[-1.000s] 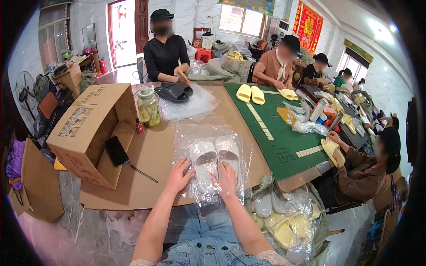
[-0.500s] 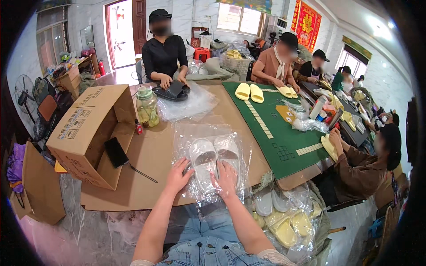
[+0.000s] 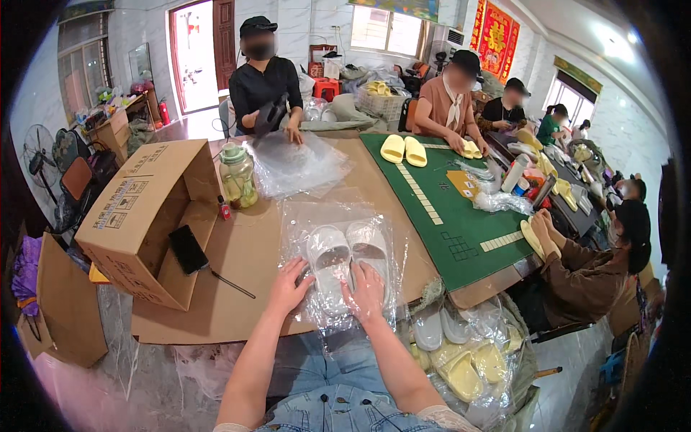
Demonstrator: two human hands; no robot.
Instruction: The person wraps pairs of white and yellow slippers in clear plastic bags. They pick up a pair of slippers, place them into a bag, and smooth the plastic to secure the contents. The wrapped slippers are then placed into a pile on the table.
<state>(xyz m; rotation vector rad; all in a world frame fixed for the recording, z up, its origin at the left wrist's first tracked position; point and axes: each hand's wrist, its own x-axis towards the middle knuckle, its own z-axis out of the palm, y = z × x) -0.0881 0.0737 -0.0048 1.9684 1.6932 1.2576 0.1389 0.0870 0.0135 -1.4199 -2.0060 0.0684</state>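
Note:
A pair of pale grey slippers [image 3: 330,248] lies side by side in a clear plastic bag [image 3: 302,219] on the cardboard-covered table in front of me. My left hand [image 3: 291,285] rests at the left edge of the left slipper, its fingers stretched out over the plastic. Across the lower middle of the pair lies my right hand [image 3: 366,291], flat on the bag with fingers apart. Neither hand grips anything. The bag's near end hangs past the table edge towards my lap.
On the left stand a cardboard box [image 3: 144,216], a phone [image 3: 188,250] on a stick and a lidded jar [image 3: 237,176]. Beyond are clear plastic bags [image 3: 306,165]. Co-workers handle yellow slippers [image 3: 414,151] around a green board [image 3: 403,209]. Bagged slippers [image 3: 461,371] fill a sack at right.
The person across the table has lifted the black slippers off the plastic bags, up towards their chest. My hands and the grey slippers have stayed almost still.

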